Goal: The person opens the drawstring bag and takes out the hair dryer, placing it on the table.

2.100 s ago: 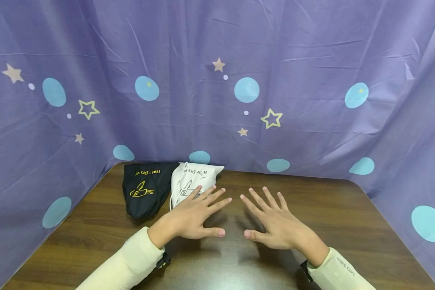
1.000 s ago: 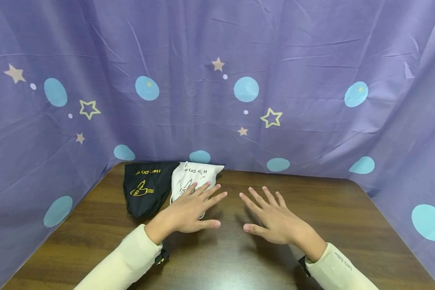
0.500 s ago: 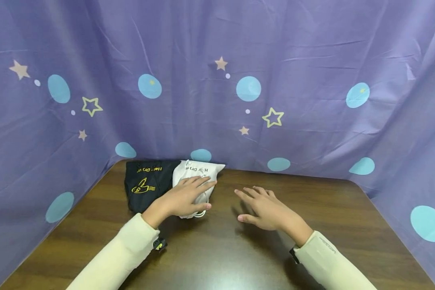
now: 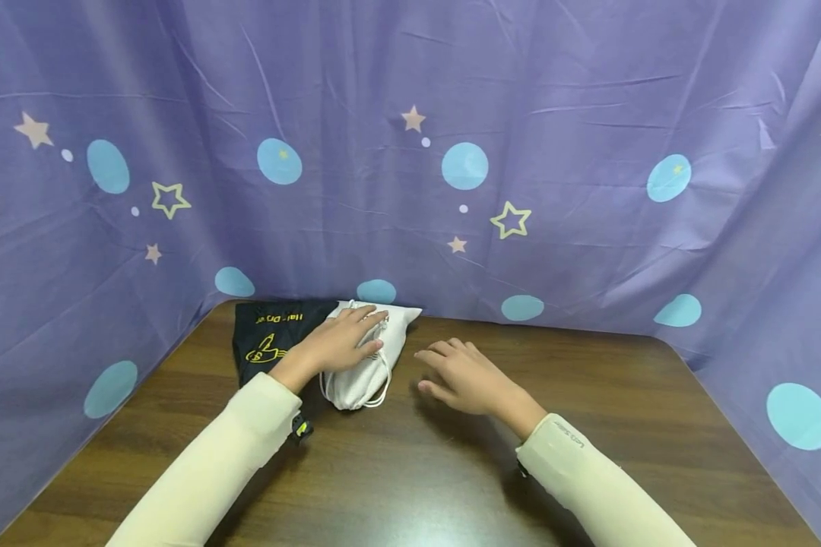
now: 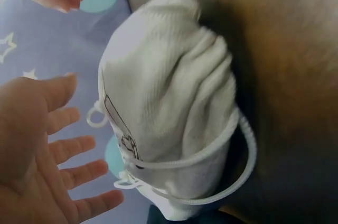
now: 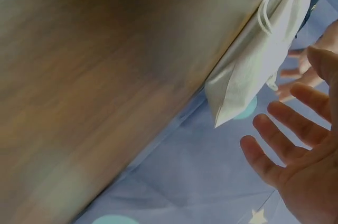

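A white drawstring bag (image 4: 356,385) printed "Hair Dryer" lies at the back left of the table, its white cord (image 5: 248,150) looped along one side. Over its upper part hovers my left hand (image 4: 338,339), fingers spread; the left wrist view shows a gap between those fingers and the cloth. To the right of the bag, my right hand (image 4: 468,377) hangs above the wood with fingers loosely bent and nothing in them. Left of the white bag sits a black drawstring bag (image 4: 260,323) with yellow print, partly covered by my left hand and wrist.
The brown wooden table (image 4: 410,471) ends at the back and sides against a purple curtain (image 4: 383,190) with stars and blue dots. Both bags lie close to the back edge, near the curtain.
Both hands have moved forward and to the left, the left one over the white bag, the right one nearer to it. The right fingers are more bent. The bags stay in place.
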The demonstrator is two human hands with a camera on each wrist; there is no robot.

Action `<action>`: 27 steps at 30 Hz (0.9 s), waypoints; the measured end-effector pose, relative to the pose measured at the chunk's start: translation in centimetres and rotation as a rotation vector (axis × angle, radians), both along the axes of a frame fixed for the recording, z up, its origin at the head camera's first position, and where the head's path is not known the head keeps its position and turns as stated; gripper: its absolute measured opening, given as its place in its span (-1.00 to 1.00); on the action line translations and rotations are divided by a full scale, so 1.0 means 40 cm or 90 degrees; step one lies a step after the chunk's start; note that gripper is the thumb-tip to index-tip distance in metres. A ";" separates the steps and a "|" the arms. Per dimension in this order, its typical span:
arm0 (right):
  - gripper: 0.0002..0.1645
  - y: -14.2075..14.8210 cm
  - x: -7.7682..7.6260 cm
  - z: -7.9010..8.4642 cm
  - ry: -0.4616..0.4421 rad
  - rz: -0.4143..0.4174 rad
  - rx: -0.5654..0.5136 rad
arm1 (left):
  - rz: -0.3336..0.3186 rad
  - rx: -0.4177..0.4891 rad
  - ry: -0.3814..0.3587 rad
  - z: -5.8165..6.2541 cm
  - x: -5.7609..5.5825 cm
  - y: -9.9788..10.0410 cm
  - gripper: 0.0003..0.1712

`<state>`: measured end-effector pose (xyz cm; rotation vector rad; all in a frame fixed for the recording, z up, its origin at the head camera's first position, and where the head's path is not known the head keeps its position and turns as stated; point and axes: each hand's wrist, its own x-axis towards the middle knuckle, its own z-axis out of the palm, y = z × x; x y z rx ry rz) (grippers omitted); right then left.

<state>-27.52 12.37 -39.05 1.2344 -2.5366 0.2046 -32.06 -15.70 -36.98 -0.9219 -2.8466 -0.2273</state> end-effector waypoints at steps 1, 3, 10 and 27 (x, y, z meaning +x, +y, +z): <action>-0.43 -0.011 -0.004 0.000 0.005 0.005 0.000 | 0.006 0.006 -0.009 0.001 -0.010 0.000 -0.33; -0.42 -0.032 -0.011 0.000 0.011 0.008 0.003 | 0.018 0.018 -0.027 0.004 -0.028 0.001 -0.36; -0.35 -0.100 -0.034 -0.007 0.029 0.018 0.021 | 0.053 0.025 -0.084 0.011 -0.079 0.006 -0.41; -0.27 -0.217 -0.057 -0.008 0.050 0.040 0.071 | 0.017 0.069 -0.068 0.004 -0.143 -0.002 -0.56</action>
